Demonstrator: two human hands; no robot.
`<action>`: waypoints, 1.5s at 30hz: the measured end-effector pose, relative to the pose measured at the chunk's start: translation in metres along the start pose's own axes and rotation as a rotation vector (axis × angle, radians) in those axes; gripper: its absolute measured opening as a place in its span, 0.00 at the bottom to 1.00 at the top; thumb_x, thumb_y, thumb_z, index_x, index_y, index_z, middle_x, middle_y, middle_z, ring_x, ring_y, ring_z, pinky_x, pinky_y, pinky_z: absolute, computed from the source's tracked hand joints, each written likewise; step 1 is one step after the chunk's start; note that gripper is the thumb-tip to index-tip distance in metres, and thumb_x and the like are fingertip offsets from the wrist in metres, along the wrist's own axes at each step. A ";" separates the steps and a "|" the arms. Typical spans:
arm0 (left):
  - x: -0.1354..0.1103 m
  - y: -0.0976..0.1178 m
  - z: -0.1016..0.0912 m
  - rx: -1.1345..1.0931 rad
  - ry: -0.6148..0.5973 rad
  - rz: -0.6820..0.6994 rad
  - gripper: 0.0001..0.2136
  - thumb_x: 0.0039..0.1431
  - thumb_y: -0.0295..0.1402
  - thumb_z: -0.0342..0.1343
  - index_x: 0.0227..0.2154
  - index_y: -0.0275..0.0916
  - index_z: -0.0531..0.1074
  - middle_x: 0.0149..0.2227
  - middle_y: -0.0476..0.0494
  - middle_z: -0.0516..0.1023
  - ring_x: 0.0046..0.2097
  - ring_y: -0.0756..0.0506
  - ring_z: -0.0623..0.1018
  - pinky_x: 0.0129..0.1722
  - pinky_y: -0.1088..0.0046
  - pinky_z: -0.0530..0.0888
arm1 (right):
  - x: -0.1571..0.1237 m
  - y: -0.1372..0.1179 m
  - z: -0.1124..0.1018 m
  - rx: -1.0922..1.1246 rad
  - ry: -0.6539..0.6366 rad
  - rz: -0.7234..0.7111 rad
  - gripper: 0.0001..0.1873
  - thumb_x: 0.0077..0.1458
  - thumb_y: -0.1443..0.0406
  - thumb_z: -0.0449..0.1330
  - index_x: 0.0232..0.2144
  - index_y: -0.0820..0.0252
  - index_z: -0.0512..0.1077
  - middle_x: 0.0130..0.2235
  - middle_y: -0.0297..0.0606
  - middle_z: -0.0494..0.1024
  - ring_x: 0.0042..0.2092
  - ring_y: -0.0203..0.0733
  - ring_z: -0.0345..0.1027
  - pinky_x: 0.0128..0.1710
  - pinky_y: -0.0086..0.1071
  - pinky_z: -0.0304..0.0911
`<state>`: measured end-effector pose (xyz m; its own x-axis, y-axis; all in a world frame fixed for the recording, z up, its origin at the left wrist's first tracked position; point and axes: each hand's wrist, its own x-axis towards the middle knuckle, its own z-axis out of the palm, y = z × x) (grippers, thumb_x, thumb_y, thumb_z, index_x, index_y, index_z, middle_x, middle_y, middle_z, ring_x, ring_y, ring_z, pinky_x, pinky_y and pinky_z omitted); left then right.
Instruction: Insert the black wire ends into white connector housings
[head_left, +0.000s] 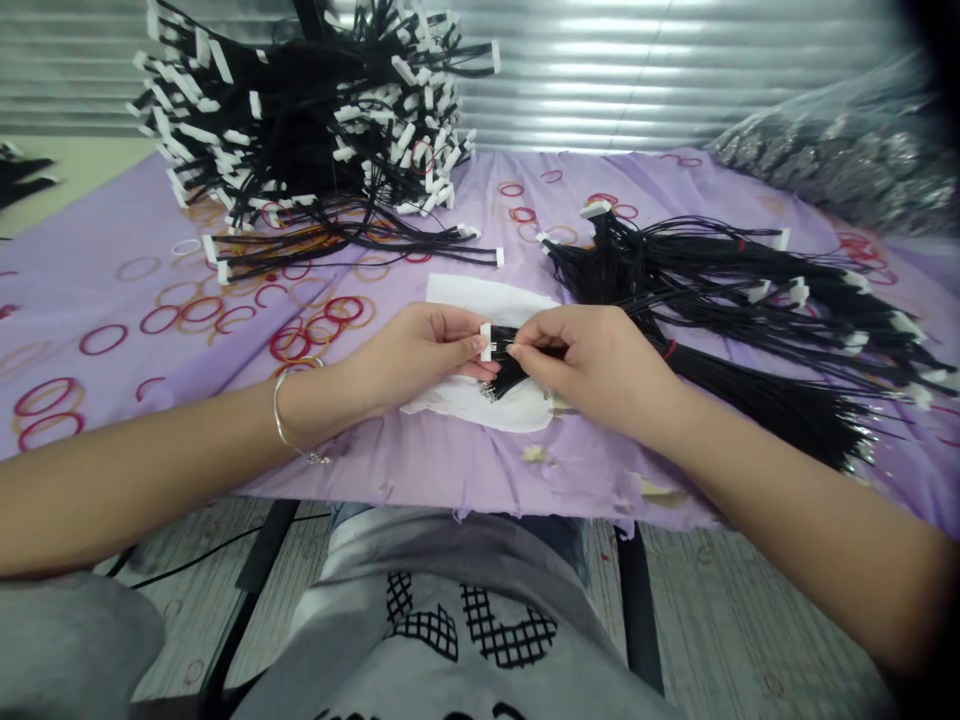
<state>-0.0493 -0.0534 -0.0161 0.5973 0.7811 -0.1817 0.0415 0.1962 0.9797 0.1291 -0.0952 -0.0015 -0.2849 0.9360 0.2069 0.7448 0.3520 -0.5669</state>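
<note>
My left hand pinches a small white plastic connector between thumb and fingers. My right hand grips a short bundle of black wires just beside that connector, and its fingertips nearly meet the left hand's. Bare metal tips show at the bundle's lower end. Beneath both hands lies a white paper sheet. A silver bangle circles my left wrist. The fingers hide where the wires meet the connector.
A large heap of black wires with white connectors stands at the back left. Another spread of such wires lies at the right, on a purple ring-patterned cloth. A plastic bag of shiny metallic parts sits at the back right.
</note>
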 end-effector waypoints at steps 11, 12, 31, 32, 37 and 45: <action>0.001 0.001 -0.001 0.015 -0.001 -0.009 0.05 0.52 0.26 0.57 0.32 0.31 0.73 0.28 0.48 0.77 0.31 0.54 0.76 0.38 0.78 0.74 | 0.002 -0.001 0.003 0.051 0.034 0.084 0.05 0.44 0.69 0.56 0.23 0.64 0.73 0.23 0.33 0.73 0.24 0.31 0.63 0.25 0.26 0.54; 0.001 0.001 -0.001 0.021 -0.001 -0.008 0.05 0.53 0.26 0.56 0.32 0.31 0.74 0.29 0.48 0.77 0.31 0.54 0.76 0.39 0.78 0.74 | 0.001 -0.001 0.003 0.062 0.035 0.079 0.05 0.45 0.69 0.56 0.23 0.64 0.73 0.23 0.33 0.72 0.24 0.30 0.63 0.25 0.26 0.53; 0.001 0.002 0.000 0.045 -0.015 -0.010 0.05 0.53 0.24 0.55 0.32 0.31 0.75 0.28 0.47 0.77 0.31 0.55 0.77 0.36 0.82 0.74 | 0.001 0.001 0.000 0.161 0.044 0.050 0.08 0.48 0.71 0.56 0.20 0.64 0.72 0.19 0.30 0.66 0.21 0.26 0.53 0.23 0.25 0.49; 0.000 0.002 0.001 0.047 -0.016 -0.011 0.05 0.53 0.24 0.55 0.32 0.31 0.75 0.28 0.47 0.77 0.30 0.55 0.77 0.36 0.82 0.74 | 0.001 0.001 0.000 0.155 0.041 0.052 0.09 0.48 0.71 0.56 0.19 0.64 0.71 0.18 0.30 0.65 0.21 0.26 0.52 0.23 0.26 0.49; -0.001 0.004 0.001 0.066 -0.033 -0.025 0.05 0.54 0.25 0.54 0.32 0.31 0.74 0.28 0.47 0.77 0.31 0.55 0.77 0.36 0.82 0.74 | 0.001 -0.001 0.000 0.129 0.019 0.048 0.10 0.48 0.71 0.56 0.17 0.65 0.69 0.17 0.30 0.65 0.20 0.26 0.53 0.22 0.25 0.48; 0.000 0.004 -0.001 -0.010 -0.054 -0.050 0.05 0.55 0.25 0.55 0.33 0.30 0.73 0.29 0.47 0.76 0.31 0.56 0.76 0.36 0.82 0.74 | -0.002 0.000 0.005 0.084 0.176 0.003 0.05 0.48 0.69 0.57 0.25 0.63 0.74 0.25 0.34 0.73 0.26 0.32 0.64 0.27 0.27 0.57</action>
<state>-0.0498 -0.0520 -0.0123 0.6368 0.7373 -0.2258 0.0647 0.2408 0.9684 0.1269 -0.0974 -0.0065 -0.1673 0.9265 0.3370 0.6903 0.3541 -0.6310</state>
